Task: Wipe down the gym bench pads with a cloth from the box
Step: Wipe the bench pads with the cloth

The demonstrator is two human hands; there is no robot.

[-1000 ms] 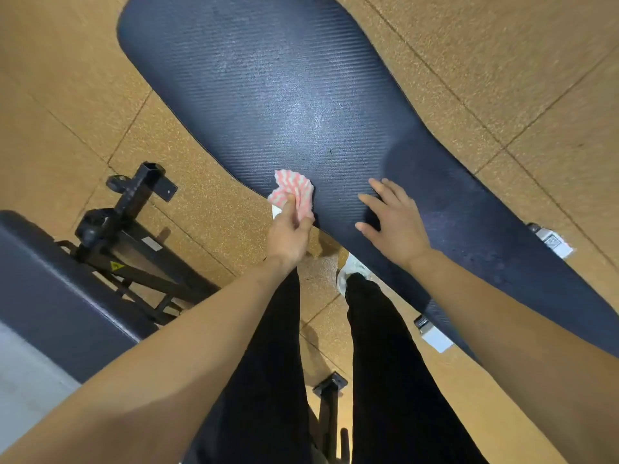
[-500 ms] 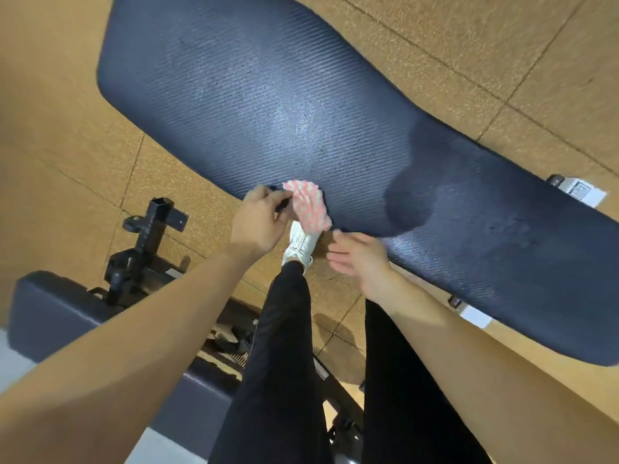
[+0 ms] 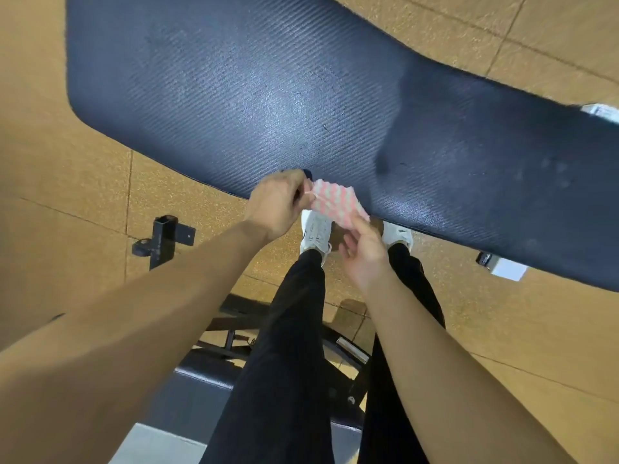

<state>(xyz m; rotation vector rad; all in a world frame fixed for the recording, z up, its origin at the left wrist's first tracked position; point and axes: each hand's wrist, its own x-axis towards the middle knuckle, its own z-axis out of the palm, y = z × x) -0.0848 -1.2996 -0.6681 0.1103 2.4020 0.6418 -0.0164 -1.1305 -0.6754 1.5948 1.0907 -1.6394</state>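
Observation:
A long dark blue textured bench pad [image 3: 301,95] stretches across the upper view, with a darker damp patch toward its right. A pink-and-white checked cloth [image 3: 336,204] hangs at the pad's near edge. My left hand [image 3: 274,205] pinches the cloth's left corner. My right hand [image 3: 363,252] holds the cloth's lower right edge between thumb and fingers, palm turned up. The cloth is stretched between both hands, just off the pad. The box is out of view.
Black metal frame parts [image 3: 164,239] of another bench stand on the cork-coloured floor at the left. A second dark pad [image 3: 201,393] lies below, between my legs. White end caps [image 3: 505,267] of the bench base show at the right. My white shoes [image 3: 315,232] stand under the pad's edge.
My right hand left the pad and came to the cloth, now holding its lower edge. My left hand pulled the cloth back off the pad to its near edge. The view shifted toward the pad's left end.

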